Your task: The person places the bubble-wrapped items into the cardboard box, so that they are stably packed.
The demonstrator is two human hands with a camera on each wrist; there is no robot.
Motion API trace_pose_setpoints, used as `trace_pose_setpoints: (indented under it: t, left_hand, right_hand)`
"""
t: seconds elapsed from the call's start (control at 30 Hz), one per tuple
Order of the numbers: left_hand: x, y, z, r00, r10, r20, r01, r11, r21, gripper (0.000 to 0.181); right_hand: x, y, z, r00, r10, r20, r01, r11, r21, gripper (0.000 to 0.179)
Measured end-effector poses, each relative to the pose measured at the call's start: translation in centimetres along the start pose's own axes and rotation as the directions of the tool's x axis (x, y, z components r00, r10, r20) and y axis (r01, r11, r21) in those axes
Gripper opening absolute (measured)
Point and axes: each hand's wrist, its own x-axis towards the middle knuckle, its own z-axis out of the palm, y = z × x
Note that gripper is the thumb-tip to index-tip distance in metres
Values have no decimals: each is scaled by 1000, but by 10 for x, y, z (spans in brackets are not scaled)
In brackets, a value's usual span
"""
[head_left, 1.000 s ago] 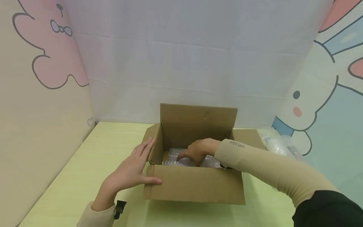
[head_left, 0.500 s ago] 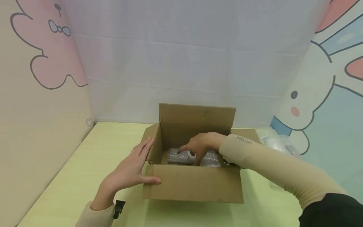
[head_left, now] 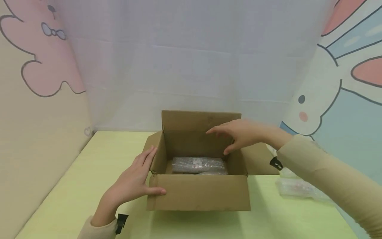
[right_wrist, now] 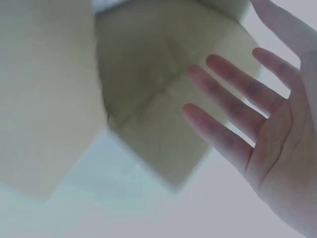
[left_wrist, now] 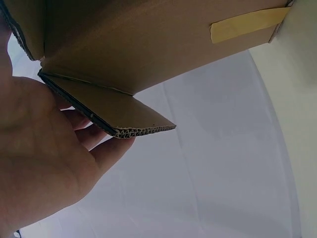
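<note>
An open cardboard box (head_left: 198, 192) stands on the table, its flaps folded outward. Inside lies a bubble-wrapped package (head_left: 185, 164) with a small label; the top of a second wrapped piece (head_left: 213, 173) shows before it, mostly hidden by the front flap. My left hand (head_left: 131, 181) rests on the box's left front corner, fingers straight along the left flap (left_wrist: 106, 101) and thumb against the front flap. Above the right side of the box, my right hand (head_left: 246, 134) hovers with fingers spread and nothing in them, palm showing in the right wrist view.
Bubble-wrapped bundles (head_left: 301, 189) lie on the pale yellow table (head_left: 119, 149) right of the box, partly hidden by the right sleeve. A white curtain (head_left: 191, 66) hangs behind. Cartoon-painted walls stand at both sides.
My right hand has risen out of the box and moved right, leaving the wrapped package inside in plain sight. My left hand stays at the box corner. The head view has shifted slightly.
</note>
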Motion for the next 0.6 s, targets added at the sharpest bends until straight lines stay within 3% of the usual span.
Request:
trace_pose_setpoints:
  t: [0.13,0.27,0.43,0.6]
  left_hand:
    - [0,0,1,1000,-2,-3,2,1000,-8,124]
    - [-2,-1,0,1000,2,-3,-2,1000,-12,123]
    - [-3,-2,-1,1000,8,-6,-8,1000,-14,123]
    - [0,-2,0,1000,15,-8,-15,1000,-11,123]
  right_hand:
    - [-43,15,-5,992,58,-108,-52,997,57,72]
    - [-85,29,4,969,131,-209,-117,990,77,75]
    - [-131,43,32,922,228,-314,-207,973,99,80]
    - [-168,63,75,864,323,-386,-304,946,109,77]
